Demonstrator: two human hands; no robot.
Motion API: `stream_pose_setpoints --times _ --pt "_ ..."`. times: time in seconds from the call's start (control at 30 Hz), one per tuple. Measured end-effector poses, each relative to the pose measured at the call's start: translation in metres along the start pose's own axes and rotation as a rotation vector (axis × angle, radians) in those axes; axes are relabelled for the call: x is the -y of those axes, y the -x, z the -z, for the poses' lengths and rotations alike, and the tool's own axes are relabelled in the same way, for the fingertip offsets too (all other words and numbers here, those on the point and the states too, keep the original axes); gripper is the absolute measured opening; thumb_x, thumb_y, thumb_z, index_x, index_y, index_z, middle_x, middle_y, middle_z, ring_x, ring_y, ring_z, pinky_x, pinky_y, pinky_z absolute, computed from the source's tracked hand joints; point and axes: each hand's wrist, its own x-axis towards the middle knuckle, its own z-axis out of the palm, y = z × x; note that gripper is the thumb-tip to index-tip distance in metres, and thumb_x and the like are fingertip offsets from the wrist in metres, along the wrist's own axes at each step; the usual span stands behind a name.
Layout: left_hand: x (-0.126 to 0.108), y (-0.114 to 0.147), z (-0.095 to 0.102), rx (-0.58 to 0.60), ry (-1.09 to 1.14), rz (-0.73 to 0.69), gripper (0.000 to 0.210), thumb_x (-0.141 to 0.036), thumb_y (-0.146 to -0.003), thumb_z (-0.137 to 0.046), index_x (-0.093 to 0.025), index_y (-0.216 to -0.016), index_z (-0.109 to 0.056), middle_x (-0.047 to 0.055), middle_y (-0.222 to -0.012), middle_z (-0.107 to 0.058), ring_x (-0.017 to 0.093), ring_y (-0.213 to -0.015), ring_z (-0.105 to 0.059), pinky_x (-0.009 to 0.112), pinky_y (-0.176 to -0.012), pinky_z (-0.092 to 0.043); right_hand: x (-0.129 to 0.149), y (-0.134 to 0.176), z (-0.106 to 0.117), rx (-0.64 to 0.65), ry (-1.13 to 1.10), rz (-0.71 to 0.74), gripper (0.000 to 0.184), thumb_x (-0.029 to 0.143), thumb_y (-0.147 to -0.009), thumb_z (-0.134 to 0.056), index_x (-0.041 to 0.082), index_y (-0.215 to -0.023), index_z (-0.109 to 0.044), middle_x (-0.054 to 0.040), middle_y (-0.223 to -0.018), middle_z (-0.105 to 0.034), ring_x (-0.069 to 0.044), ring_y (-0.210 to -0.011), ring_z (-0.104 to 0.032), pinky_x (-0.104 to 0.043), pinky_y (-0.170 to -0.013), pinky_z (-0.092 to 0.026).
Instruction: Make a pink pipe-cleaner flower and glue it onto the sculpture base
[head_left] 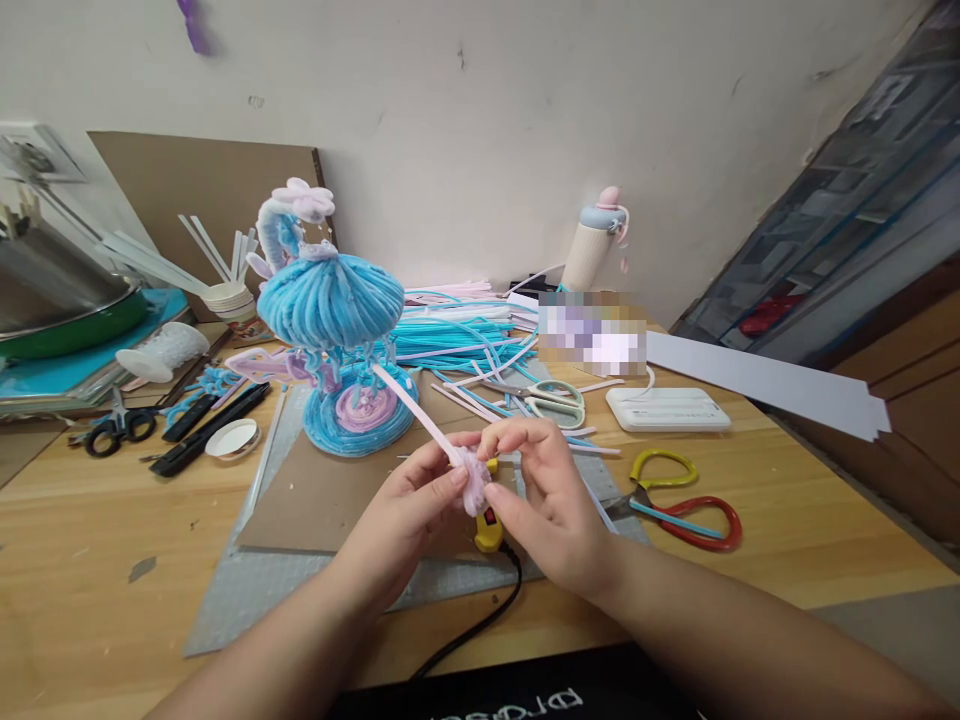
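Note:
Over the middle of the mat, a pale pink pipe cleaner (427, 424) is wound into a small fuzzy bunch, and its straight tail points up and left. My left hand (409, 505) pinches this bunch between thumb and fingers. From the other side, my right hand (559, 505) has its curved fingers and thumb closed around the bunch's right edge. Partly hidden beneath my hands lies a yellow tool with a black cord, probably a glue gun (489, 535). Behind them stands a blue fuzzy pipe-cleaner lamp-like model (330, 305) with a pink flower on top.
Brown cardboard (300, 500) rests on a grey cutting mat (225, 600). Red-and-yellow-handled scissors (701, 525) and a white power bank (667, 410) lie right. Loose blue pipe cleaners (450, 340) spread behind. Black scissors (120, 430) and a thread spool (165, 352) are left.

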Motion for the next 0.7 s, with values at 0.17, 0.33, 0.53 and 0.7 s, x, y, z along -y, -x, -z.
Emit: stream_pose_setpoints --times 0.17,0.33,0.53,0.7 --pt "0.001 -0.001 0.002 -0.005 -0.025 -0.002 0.031 -0.031 -0.078 -0.075 -0.023 -0.108 -0.071 0.005 -0.092 -0.071 0.016 -0.079 -0.06 0.028 -0.076 -0.046 -0.002 0.001 -0.002 -0.005 0.024 -0.07 0.022 0.015 -0.09 -0.057 0.027 -0.105 -0.046 -0.0021 -0.098 -0.057 -0.016 -0.087 -0.06 -0.035 -0.076 -0.053" --pt "0.001 -0.001 0.0 -0.016 -0.059 -0.008 0.031 -0.032 -0.078 -0.075 -0.021 -0.108 -0.071 0.006 -0.095 -0.071 0.016 -0.08 -0.06 0.028 -0.076 -0.046 -0.007 0.002 -0.001 -0.003 0.069 -0.105 0.019 0.013 -0.09 -0.057 0.026 -0.1 -0.048 -0.0006 -0.092 -0.056 -0.016 -0.083 -0.058 -0.034 -0.073 -0.052" --pt "-0.001 0.0 -0.001 -0.04 -0.029 -0.01 0.032 -0.034 -0.079 -0.075 -0.023 -0.109 -0.071 0.004 -0.103 -0.07 0.016 -0.089 -0.061 0.025 -0.079 -0.047 -0.01 0.003 0.002 -0.015 0.154 -0.07 0.009 0.017 -0.096 -0.046 0.026 -0.096 -0.046 -0.0016 -0.092 -0.052 -0.018 -0.087 -0.053 -0.038 -0.08 -0.046" --pt "0.002 -0.001 0.003 -0.037 -0.043 -0.043 0.034 -0.035 -0.077 -0.076 -0.025 -0.109 -0.072 0.004 -0.105 -0.071 0.017 -0.093 -0.062 0.025 -0.082 -0.048 -0.007 0.003 0.002 0.011 0.199 -0.044 0.012 0.02 -0.1 -0.038 0.025 -0.091 -0.044 -0.0011 -0.087 -0.048 -0.017 -0.081 -0.047 -0.037 -0.077 -0.042"
